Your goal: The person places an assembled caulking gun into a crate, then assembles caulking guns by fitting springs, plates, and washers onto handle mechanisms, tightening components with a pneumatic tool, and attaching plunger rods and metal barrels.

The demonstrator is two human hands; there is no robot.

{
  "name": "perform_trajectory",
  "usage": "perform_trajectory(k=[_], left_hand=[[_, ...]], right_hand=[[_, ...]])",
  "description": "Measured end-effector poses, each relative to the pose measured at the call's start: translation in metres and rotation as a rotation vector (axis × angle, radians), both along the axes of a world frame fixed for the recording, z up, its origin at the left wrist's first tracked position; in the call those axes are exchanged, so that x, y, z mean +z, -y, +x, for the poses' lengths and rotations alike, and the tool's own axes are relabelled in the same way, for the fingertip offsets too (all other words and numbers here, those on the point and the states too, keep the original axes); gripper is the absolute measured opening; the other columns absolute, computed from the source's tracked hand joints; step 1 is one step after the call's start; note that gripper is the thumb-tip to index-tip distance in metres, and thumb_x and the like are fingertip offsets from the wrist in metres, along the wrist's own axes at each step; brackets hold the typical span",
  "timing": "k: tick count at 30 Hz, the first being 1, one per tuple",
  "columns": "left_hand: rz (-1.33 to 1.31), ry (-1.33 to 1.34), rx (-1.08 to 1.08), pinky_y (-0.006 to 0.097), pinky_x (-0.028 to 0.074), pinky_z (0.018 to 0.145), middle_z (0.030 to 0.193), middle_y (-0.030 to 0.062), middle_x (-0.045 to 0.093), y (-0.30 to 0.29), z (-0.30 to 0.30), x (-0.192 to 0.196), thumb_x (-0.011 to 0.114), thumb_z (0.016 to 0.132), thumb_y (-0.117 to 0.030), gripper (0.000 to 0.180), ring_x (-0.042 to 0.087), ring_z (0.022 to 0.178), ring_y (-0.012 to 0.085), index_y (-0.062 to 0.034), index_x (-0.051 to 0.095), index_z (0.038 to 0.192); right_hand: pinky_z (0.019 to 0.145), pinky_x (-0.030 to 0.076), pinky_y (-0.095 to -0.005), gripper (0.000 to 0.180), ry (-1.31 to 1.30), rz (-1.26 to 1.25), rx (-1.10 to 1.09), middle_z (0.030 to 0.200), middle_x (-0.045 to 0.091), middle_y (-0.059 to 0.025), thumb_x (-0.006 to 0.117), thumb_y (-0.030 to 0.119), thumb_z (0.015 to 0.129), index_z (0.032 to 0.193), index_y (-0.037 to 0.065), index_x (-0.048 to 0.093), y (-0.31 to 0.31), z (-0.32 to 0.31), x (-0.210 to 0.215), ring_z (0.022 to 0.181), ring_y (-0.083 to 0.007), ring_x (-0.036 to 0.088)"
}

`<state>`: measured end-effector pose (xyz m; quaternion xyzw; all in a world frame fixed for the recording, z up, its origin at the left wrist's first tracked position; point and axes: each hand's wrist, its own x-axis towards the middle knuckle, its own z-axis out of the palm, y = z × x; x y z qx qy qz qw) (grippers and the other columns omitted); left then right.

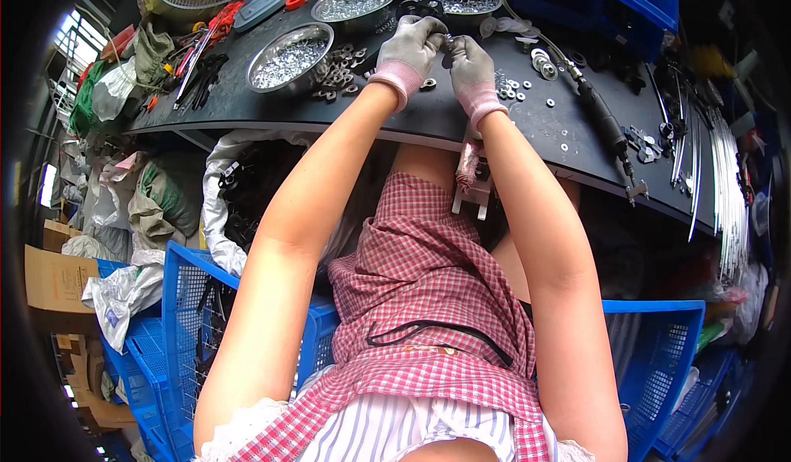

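Observation:
Both hands wear grey gloves with pink cuffs and meet over the dark bench, close to the metal bowls. My left hand [409,50] is closed around a black part [422,7], which shows just beyond its fingers. Right beside it, my right hand [474,75] is pinched shut, its fingertips close against the left ones. A small, dark, shiny bit shows between the two hands, too small to name. Silver metal pieces [336,76] lie loose left of my left wrist. Small pale washers [512,91] are scattered right of my right hand.
Steel bowls of small metal parts stand left [290,60] and behind [354,4]. A black power screwdriver [603,120] with a hose lies to the right, near metal rods [728,190]. Blue bins [643,4] and a fan [255,4] line the back. Blue crates [659,363] flank my lap.

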<state>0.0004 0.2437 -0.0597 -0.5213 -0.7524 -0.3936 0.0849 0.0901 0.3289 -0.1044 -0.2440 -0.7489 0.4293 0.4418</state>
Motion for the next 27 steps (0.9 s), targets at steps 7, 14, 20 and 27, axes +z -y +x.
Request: perform_trajectory(k=[7, 14, 20, 27], left_hand=[[0.02, -0.082, -0.059, 0.038, 0.052, 0.077, 0.11, 0.0103, 0.059, -0.001, -0.001, 0.008, 0.06, 0.088, -0.018, 0.014, 0.064, 0.091, 0.0302, -0.0147, 0.066, 0.1], [-0.363, -0.244, -0.063, 0.042, 0.051, 0.083, 0.118, 0.0114, 0.056, 0.009, -0.019, 0.005, 0.052, 0.092, -0.015, 0.018, 0.062, 0.096, 0.0354, -0.0174, 0.063, 0.106], [-0.673, -0.38, -0.123, 0.044, 0.049, 0.087, 0.128, 0.0152, 0.052, -0.004, -0.01, -0.007, 0.052, 0.086, -0.008, 0.032, 0.062, 0.101, 0.0353, -0.0163, 0.061, 0.116], [-1.0, -0.61, -0.138, 0.044, 0.052, 0.085, 0.141, 0.0126, 0.042, -0.008, -0.023, 0.008, 0.053, 0.088, -0.024, 0.046, 0.063, 0.104, 0.0349, -0.0253, 0.048, 0.134]], right_hand=[[0.051, 0.037, -0.0226, 0.035, -0.281, -0.474, 0.329, 0.071, 0.055, 0.0013, 0.046, 0.039, 0.1, 0.093, 0.007, 0.059, 0.007, -0.001, 0.001, 0.056, -0.0068, 0.045], [0.059, 0.042, -0.0287, 0.027, -0.494, -0.435, -0.258, 0.065, 0.056, -0.0027, 0.049, 0.027, 0.097, 0.088, 0.002, 0.055, -0.006, 0.002, 0.006, 0.059, -0.0109, 0.05], [0.059, 0.042, -0.0255, 0.027, -0.414, -0.335, -0.235, 0.066, 0.056, -0.0016, 0.052, 0.029, 0.097, 0.09, 0.003, 0.057, -0.013, 0.001, -0.001, 0.059, -0.0089, 0.049], [0.053, 0.042, -0.0269, 0.045, -0.169, -0.349, -0.014, 0.064, 0.057, -0.0016, 0.044, 0.043, 0.099, 0.087, 0.003, 0.061, -0.012, 0.0, -0.006, 0.056, -0.0099, 0.052]])
